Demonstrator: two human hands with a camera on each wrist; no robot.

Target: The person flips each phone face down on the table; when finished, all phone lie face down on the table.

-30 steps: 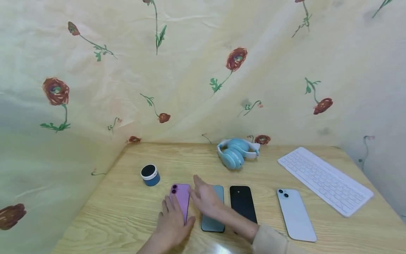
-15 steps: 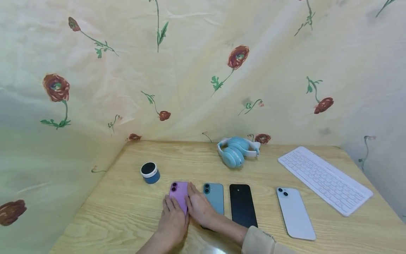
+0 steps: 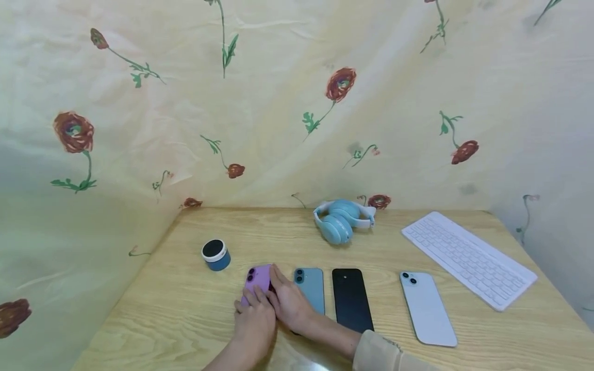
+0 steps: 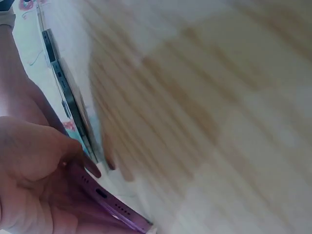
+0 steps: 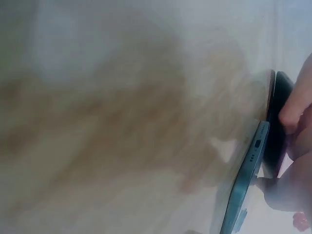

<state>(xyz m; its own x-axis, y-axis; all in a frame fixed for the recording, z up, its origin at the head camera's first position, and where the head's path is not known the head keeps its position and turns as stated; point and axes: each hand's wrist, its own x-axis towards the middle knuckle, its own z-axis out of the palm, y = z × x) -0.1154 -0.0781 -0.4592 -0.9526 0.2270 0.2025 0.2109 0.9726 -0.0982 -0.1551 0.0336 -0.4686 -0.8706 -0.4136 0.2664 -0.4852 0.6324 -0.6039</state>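
Note:
A purple phone [image 3: 259, 278] stands tilted near the front of the wooden table, its camera side up and its right edge raised. My left hand [image 3: 256, 319] grips its lower part, fingers across the back. Along the raised right edge, my right hand [image 3: 292, 304] holds the same phone, partly covering it. The phone's bottom edge with its port [image 4: 101, 193] shows in the left wrist view. In the right wrist view, its dark screen side [image 5: 279, 107] is visible beside the fingers. A blue-grey phone [image 3: 310, 286] lies just right of the hands, partly hidden by the right wrist.
A black phone [image 3: 351, 299] and a white phone [image 3: 428, 309] lie to the right. Behind them are blue headphones [image 3: 337, 226] and a white keyboard [image 3: 468, 260]. At the left stands a small blue-and-white round speaker-like device [image 3: 216, 256]. Flowered cloth [image 3: 278, 103] hangs behind the table.
The right hand has come left from over the blue-grey phone to the purple phone's right edge. The purple phone, flat before, now has that edge lifted; the left hand's fingers have curled.

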